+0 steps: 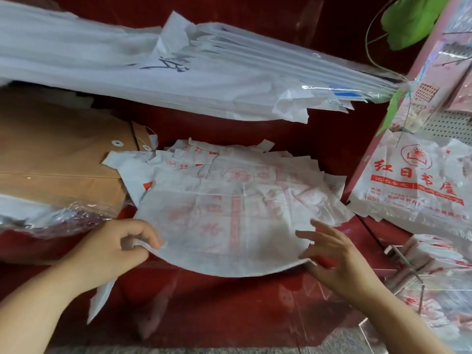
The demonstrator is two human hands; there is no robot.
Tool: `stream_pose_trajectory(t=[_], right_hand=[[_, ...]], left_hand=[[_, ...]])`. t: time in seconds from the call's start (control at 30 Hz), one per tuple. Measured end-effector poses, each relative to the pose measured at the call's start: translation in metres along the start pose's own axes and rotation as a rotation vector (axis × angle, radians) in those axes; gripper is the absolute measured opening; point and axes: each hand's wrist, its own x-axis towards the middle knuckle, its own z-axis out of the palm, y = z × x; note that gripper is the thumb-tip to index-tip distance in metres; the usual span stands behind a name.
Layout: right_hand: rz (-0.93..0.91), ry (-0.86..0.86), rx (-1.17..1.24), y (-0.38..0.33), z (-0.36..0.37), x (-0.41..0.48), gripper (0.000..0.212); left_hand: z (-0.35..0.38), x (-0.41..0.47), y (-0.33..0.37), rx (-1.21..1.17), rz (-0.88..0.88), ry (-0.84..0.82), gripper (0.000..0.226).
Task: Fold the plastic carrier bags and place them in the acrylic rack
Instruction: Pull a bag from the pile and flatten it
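A white bag (pixel 229 226) with red print is in the middle of the frame, lifted a little above a red table (pixel 204 307). The left hand (pixel 120 246) pinches the bag's near left corner, fingers curled tight on it. The right hand (pixel 339 256) is at the near right corner. Its fingers are spread out and nearly straight, and they touch the bag.

More bags (pixel 204 154) lie in a pile just behind. The clear rack (pixel 406 259) is at the lower right, with folded bags in it. Another printed bag (pixel 408 180) hangs at the right. Brown envelopes (pixel 51 162) lie at the left. A big white bundle (pixel 115 65) fills the top.
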Motion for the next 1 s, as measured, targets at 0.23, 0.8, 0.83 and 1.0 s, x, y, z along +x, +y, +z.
stream_pose_trajectory(t=[0.23,0.8,0.83,1.0], right_hand=[[0.319,0.253,0.631,-0.028,-0.003,0.008,0.014],[0.822,-0.064,-0.394,-0.024,0.027,0.065,0.033],[0.835,-0.1,-0.415,-0.026,0.027,0.067,0.031],[0.837,-0.169,-0.474,-0.03,0.027,0.069,0.03]], left_hand=[[-0.022,-0.002,0.002,0.034,-0.188,-0.042,0.011],[0.018,0.043,0.031,0.602,0.108,0.698,0.044],[0.031,0.041,0.033,0.668,0.221,0.596,0.043],[0.09,0.026,0.03,0.757,0.15,-0.079,0.064]])
